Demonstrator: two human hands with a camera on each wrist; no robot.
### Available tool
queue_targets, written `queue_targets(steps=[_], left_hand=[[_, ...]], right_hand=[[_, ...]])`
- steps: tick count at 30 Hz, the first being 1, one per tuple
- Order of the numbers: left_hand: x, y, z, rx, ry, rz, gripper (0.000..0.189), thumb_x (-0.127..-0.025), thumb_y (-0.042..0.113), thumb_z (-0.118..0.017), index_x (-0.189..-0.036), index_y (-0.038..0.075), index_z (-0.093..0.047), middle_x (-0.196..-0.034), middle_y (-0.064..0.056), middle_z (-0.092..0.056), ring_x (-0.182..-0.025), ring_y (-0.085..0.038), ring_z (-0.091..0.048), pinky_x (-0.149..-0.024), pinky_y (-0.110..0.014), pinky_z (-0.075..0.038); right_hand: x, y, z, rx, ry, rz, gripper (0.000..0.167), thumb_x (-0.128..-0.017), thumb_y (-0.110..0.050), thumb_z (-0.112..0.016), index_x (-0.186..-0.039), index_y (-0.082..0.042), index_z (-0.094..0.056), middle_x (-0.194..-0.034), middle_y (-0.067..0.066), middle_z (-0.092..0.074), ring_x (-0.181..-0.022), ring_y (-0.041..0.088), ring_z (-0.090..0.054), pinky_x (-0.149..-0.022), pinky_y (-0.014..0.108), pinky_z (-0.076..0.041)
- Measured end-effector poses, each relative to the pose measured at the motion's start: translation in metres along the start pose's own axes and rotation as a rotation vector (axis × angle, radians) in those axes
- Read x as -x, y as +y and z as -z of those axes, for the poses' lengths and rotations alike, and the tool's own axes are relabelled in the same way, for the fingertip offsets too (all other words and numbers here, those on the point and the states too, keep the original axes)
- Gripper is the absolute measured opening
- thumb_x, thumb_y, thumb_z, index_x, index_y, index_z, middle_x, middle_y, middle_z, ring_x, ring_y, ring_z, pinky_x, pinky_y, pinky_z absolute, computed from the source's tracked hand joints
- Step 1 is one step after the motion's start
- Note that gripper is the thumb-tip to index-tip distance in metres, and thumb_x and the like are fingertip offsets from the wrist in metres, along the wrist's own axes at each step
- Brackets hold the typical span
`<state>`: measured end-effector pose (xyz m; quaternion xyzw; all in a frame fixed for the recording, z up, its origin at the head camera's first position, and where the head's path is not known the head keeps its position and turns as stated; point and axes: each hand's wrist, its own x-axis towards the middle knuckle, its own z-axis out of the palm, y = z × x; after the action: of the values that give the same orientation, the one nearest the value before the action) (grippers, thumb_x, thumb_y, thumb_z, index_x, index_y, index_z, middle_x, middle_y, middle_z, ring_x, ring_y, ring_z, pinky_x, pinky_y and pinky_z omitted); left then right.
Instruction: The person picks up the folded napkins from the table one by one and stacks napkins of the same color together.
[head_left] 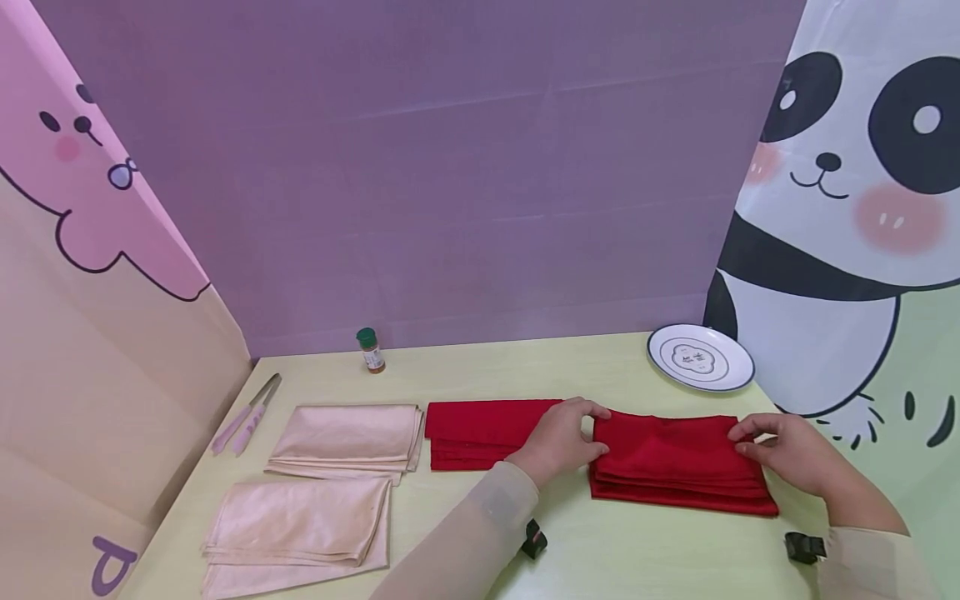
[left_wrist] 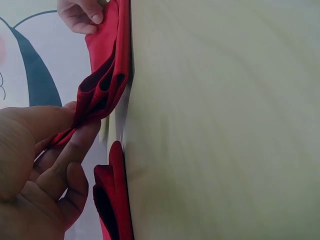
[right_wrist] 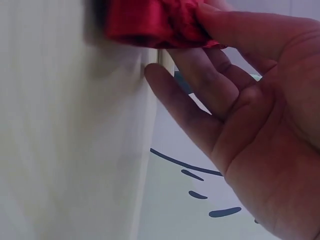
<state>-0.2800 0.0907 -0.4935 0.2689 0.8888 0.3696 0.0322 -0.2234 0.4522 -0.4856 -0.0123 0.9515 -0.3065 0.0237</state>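
Both hands pinch a folded red cloth [head_left: 678, 454] by its two sides, near its far corners. My left hand [head_left: 561, 440] has the left edge between thumb and fingers; in the left wrist view the cloth's stacked layers [left_wrist: 102, 85] show, with that side tilted up off the table. On the opposite side my right hand [head_left: 802, 454] grips the right edge, thumb above and fingers beneath in the right wrist view, where the red fabric [right_wrist: 150, 22] is partly cut off. A second folded red cloth [head_left: 487, 425] lies just left, partly behind my left hand.
Two folded pale pink satin cloths [head_left: 352, 433] lie on the table's left half, one nearer. Tongs with pink handles [head_left: 247, 417] rest by the left edge. A small green-capped bottle [head_left: 371, 352] stands at the back; a white plate [head_left: 701, 358] sits back right.
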Motion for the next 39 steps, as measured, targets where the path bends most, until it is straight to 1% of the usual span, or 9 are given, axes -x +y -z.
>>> queue_targets(steps=[4, 7, 8, 12, 15, 18, 29, 35, 39], left_hand=[[0.000, 0.000, 0.000, -0.001, -0.005, -0.004, 0.049, -0.087, 0.021, -0.088, -0.132, 0.029, -0.071, -0.128, 0.017, -0.063, -0.118, -0.006, -0.056, -0.091, -0.017, -0.051], [0.000, -0.001, 0.000, 0.000, -0.006, -0.010, 0.049, -0.087, 0.020, -0.088, -0.132, 0.029, -0.071, -0.127, 0.017, -0.063, -0.114, -0.005, -0.056, -0.089, -0.015, -0.050], [0.000, -0.001, 0.000, 0.004, -0.006, -0.012, 0.049, -0.087, 0.020, -0.088, -0.132, 0.028, -0.071, -0.126, 0.017, -0.063, -0.111, -0.004, -0.056, -0.087, -0.014, -0.050], [0.000, -0.001, 0.001, 0.047, -0.011, -0.002, 0.050, -0.087, 0.017, -0.088, -0.133, 0.027, -0.071, -0.127, 0.015, -0.063, -0.086, -0.003, -0.056, -0.077, -0.014, -0.051], [0.000, -0.001, 0.001, 0.089, -0.015, 0.017, 0.052, -0.087, 0.015, -0.088, -0.134, 0.026, -0.070, -0.126, 0.014, -0.061, -0.067, -0.004, -0.057, -0.070, -0.015, -0.051], [0.001, -0.001, 0.001, 0.123, -0.015, 0.035, 0.053, -0.087, 0.014, -0.088, -0.134, 0.027, -0.069, -0.123, 0.015, -0.060, -0.061, -0.005, -0.060, -0.068, -0.016, -0.052], [0.003, -0.001, 0.001, 0.235, -0.013, 0.057, 0.053, -0.088, 0.011, -0.087, -0.134, 0.027, -0.068, -0.125, 0.015, -0.058, -0.065, -0.003, -0.066, -0.064, -0.020, -0.055], [0.004, -0.001, 0.004, 0.258, -0.010, 0.045, 0.053, -0.089, 0.011, -0.086, -0.136, 0.026, -0.067, -0.126, 0.014, -0.059, -0.065, -0.004, -0.067, -0.062, -0.021, -0.056], [0.006, -0.002, 0.006, 0.267, -0.014, 0.057, 0.053, -0.090, 0.012, -0.084, -0.137, 0.026, -0.066, -0.127, 0.014, -0.058, -0.065, -0.006, -0.068, -0.061, -0.022, -0.056]], right_hand=[[0.000, 0.001, 0.000, -0.019, -0.012, -0.015, 0.030, -0.091, -0.010, -0.081, -0.118, -0.004, -0.072, -0.120, 0.024, -0.062, -0.098, 0.032, -0.066, -0.072, 0.029, -0.060], [0.000, 0.003, -0.001, -0.035, -0.017, -0.020, 0.039, -0.088, -0.013, -0.084, -0.123, -0.003, -0.069, -0.124, 0.027, -0.059, -0.099, 0.033, -0.064, -0.072, 0.029, -0.059], [0.000, 0.003, -0.001, -0.037, -0.017, -0.020, 0.042, -0.087, -0.014, -0.085, -0.124, -0.003, -0.068, -0.125, 0.027, -0.058, -0.100, 0.034, -0.063, -0.072, 0.029, -0.059], [0.001, 0.001, -0.002, -0.046, -0.017, -0.020, 0.052, -0.084, -0.014, -0.088, -0.129, -0.001, -0.065, -0.128, 0.029, -0.056, -0.102, 0.036, -0.061, -0.072, 0.030, -0.059], [0.002, 0.000, -0.002, -0.049, -0.013, -0.014, 0.054, -0.084, -0.013, -0.088, -0.131, 0.000, -0.063, -0.128, 0.029, -0.056, -0.102, 0.035, -0.059, -0.071, 0.030, -0.058], [0.003, -0.002, -0.002, -0.049, -0.006, -0.007, 0.054, -0.084, -0.012, -0.087, -0.131, 0.000, -0.063, -0.127, 0.028, -0.057, -0.101, 0.034, -0.059, -0.070, 0.029, -0.058], [0.005, -0.005, 0.001, -0.079, -0.017, -0.014, 0.057, -0.087, -0.011, -0.084, -0.137, -0.001, -0.059, -0.131, 0.029, -0.054, -0.107, 0.039, -0.059, -0.072, 0.030, -0.059], [0.005, -0.007, 0.002, -0.084, -0.005, 0.001, 0.055, -0.089, -0.012, -0.083, -0.137, -0.002, -0.059, -0.132, 0.029, -0.054, -0.107, 0.040, -0.059, -0.073, 0.031, -0.059], [0.006, -0.009, 0.000, -0.077, 0.005, 0.004, 0.055, -0.089, -0.014, -0.083, -0.138, -0.003, -0.059, -0.133, 0.029, -0.054, -0.109, 0.041, -0.059, -0.073, 0.031, -0.059]])
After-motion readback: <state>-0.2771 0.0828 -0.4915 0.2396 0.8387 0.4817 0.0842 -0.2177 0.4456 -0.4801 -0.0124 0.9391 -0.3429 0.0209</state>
